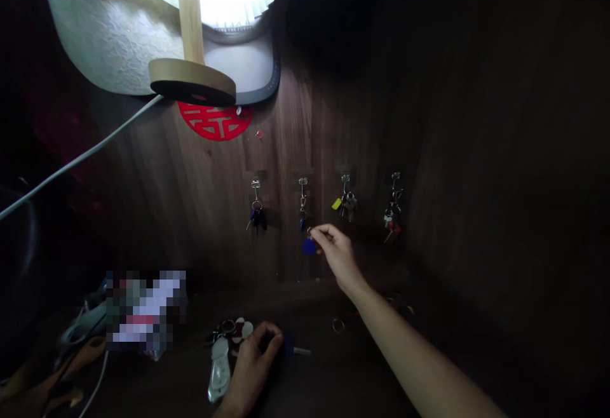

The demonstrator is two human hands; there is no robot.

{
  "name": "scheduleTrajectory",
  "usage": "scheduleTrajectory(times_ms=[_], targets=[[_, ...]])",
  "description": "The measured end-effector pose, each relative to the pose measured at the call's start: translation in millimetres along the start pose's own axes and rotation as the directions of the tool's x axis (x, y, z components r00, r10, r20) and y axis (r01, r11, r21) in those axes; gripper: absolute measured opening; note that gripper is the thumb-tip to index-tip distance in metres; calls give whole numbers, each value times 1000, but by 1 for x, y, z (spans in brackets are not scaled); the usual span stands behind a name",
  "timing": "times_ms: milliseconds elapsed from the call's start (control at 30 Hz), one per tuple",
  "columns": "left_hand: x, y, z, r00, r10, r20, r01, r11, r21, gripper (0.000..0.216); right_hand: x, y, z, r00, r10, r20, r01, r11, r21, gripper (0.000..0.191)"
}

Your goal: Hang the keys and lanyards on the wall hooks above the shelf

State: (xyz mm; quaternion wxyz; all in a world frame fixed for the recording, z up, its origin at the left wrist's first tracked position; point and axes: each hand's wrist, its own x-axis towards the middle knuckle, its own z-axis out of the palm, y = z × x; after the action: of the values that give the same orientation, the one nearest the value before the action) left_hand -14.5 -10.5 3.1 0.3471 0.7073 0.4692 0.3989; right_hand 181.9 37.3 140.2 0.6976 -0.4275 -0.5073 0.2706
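My right hand [334, 248] is closed in a pinch in front of the wooden panel, holding a blue key fob [309, 247] by its ring. Just above it, a small blue tag [302, 223] hangs on a clasp from the second hook [303, 182]. Low down, my left hand [255, 362] has its thumb and fingers curled together by the dark surface. A key with a blue head [302, 351] sticks out at those fingertips; the grip itself is dim. Left of that hand lie a silver nail clipper-like object [220, 370] and some rings and round pale discs [246, 329].
Key bunches hang from the other hooks: dark keys [258, 217], keys with a yellow tag [349, 204] and keys with a red piece [393, 230]. Overhead is a bright lamp [192, 21] with a white cable [86, 156]. A loose ring [338, 325] lies below.
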Motion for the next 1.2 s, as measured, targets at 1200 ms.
scheduleTrajectory(times_ms=[1200], targets=[[4,-1,0,1000,6,-17,-5,1000,11,27,45,20,2,996,85,-17,-84,996,21,25]])
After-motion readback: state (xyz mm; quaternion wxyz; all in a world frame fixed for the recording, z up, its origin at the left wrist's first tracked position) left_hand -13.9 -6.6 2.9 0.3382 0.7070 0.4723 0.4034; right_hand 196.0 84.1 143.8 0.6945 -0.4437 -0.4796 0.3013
